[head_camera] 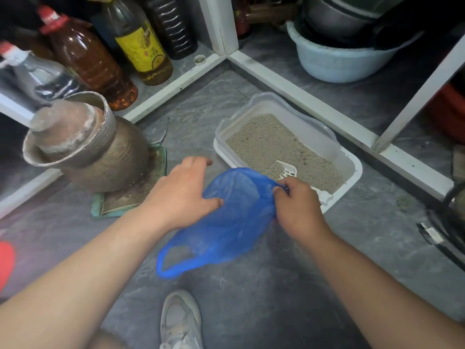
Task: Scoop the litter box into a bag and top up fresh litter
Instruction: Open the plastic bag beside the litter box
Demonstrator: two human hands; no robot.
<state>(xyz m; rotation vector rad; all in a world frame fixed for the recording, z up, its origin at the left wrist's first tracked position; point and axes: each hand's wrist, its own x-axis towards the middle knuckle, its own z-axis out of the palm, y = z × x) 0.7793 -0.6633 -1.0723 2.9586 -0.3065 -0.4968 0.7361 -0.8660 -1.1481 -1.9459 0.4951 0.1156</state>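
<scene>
A white litter box (353,172) with a clear raised rim sits on the grey floor, filled with grey-beige litter (271,144). A white slotted scoop (288,170) lies in the litter at the box's near end, partly hidden behind the bag and my right hand. A blue plastic bag (231,222) hangs in front of the box with its mouth held apart. My left hand (180,195) holds the bag's left edge, thumb against the plastic and fingers spread. My right hand (298,205) pinches the right edge of the bag's mouth.
A brown clay jar (100,152) with a lid stands on a mat at the left. Several oil bottles (141,44) fill a white-framed shelf behind. A pale blue basin (337,61) with pots sits back right. My white shoe (181,321) is below.
</scene>
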